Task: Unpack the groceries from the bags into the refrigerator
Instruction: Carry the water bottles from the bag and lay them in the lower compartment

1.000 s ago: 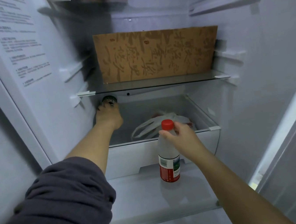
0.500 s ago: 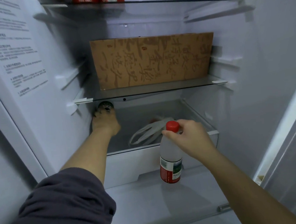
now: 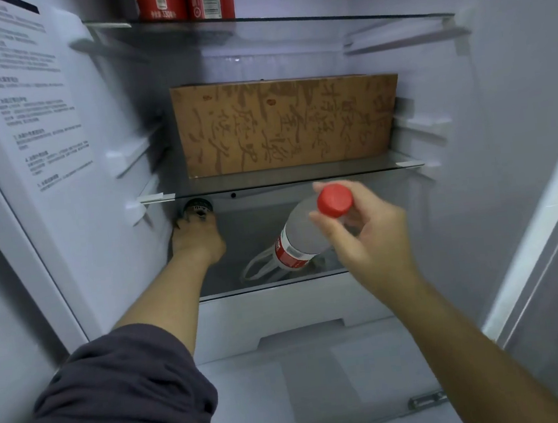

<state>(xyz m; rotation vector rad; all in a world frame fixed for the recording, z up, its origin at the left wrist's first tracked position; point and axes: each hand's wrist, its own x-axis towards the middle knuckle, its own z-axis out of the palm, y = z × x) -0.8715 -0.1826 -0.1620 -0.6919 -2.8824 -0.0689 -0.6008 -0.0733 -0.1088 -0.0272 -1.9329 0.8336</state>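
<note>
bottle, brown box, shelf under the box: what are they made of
Bottle: looks like plastic, with a translucent body and a red wrap label. Box: likely cardboard, matte brown with printed characters. Shelf: seems to be glass, transparent with a reflective surface.

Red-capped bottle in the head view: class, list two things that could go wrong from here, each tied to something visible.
1. The right hand holds the red-capped bottle tilted, by its neck alone; it might slip, or knock the glass shelf edge just above.
2. The white bag lies under it in the drawer, so it may settle unevenly and roll toward the left hand gripping the dark-capped bottle.
</note>
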